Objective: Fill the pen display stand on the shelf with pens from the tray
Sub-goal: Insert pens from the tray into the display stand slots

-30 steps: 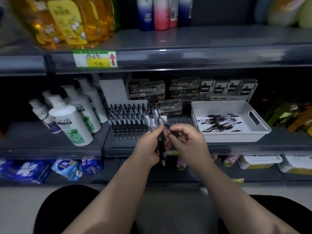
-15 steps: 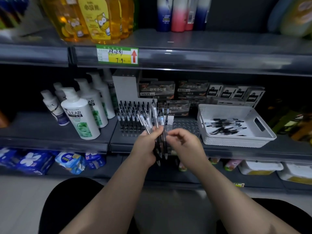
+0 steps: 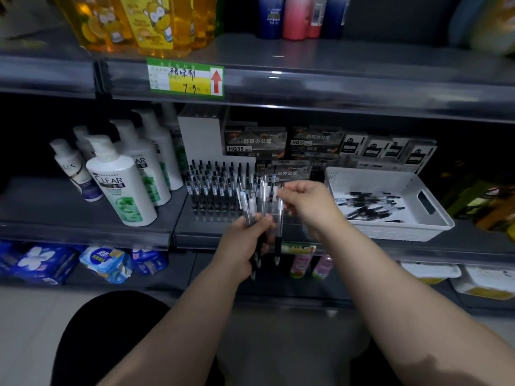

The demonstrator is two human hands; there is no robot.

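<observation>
- Clear plastic pens with black tips (image 3: 252, 203), a bunch, clasped upright in the left grip (image 3: 245, 242), fingers curled round the barrels, in front of the shelf edge.
- One more clear pen (image 3: 279, 227) pinched near its top by the right grip (image 3: 309, 204), hanging tip-down just beside the bunch.
- Behind, on the grey metal shelf (image 3: 83, 229): tiered pen display stand (image 3: 217, 190), left rows full.
- Right of it, white perforated plastic tray (image 3: 390, 231) holding loose black pens (image 3: 367, 204).
- Left, white shampoo bottles (image 3: 119, 185).
</observation>
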